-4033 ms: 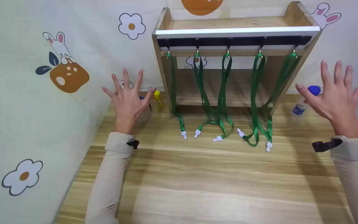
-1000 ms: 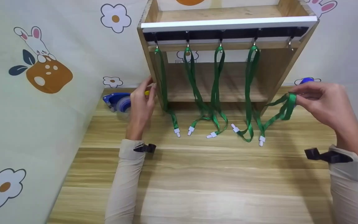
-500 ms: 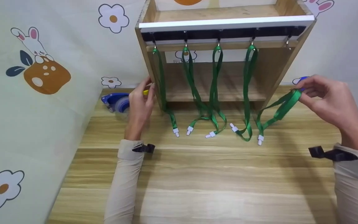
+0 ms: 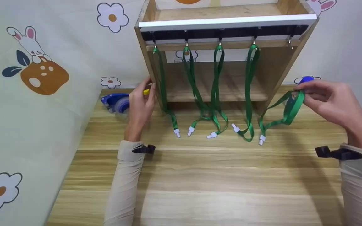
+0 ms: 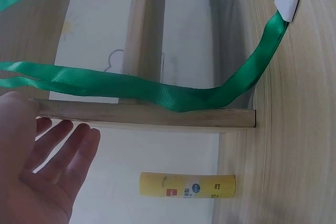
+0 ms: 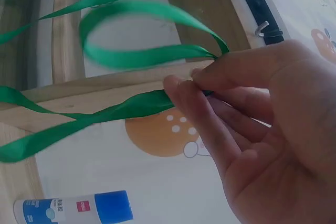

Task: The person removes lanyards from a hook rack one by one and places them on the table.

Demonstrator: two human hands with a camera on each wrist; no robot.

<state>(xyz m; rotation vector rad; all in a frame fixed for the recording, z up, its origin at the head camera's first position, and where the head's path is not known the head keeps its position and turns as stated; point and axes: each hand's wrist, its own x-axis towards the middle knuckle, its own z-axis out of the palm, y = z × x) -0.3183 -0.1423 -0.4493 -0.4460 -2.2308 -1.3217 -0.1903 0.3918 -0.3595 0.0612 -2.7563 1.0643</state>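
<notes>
A wooden rack (image 4: 272,78) stands on the table with a row of hooks under its top. Four green lanyards (image 4: 248,81) hang from the hooks, and the rightmost hook (image 4: 290,40) is bare. My right hand (image 4: 303,95) pinches the loop of a fifth green lanyard (image 4: 289,111) to the right of the rack; its white clip (image 4: 262,138) lies on the table. The right wrist view shows thumb and fingers pinching the lanyard (image 6: 142,56). My left hand (image 4: 149,91) rests with straight fingers against the rack's left side panel (image 5: 147,114).
A blue tape dispenser (image 4: 115,102) sits left of my left hand. A yellow glue stick (image 5: 186,185) lies by the rack's left foot. A blue-capped glue stick (image 4: 306,79) lies behind my right hand. A patterned cloth wall runs along the left and back.
Four seconds ago both hands were spread and the fifth lanyard hung on the rightmost hook. Now it is off the hook in my right hand, and my left hand rests against the rack.
</notes>
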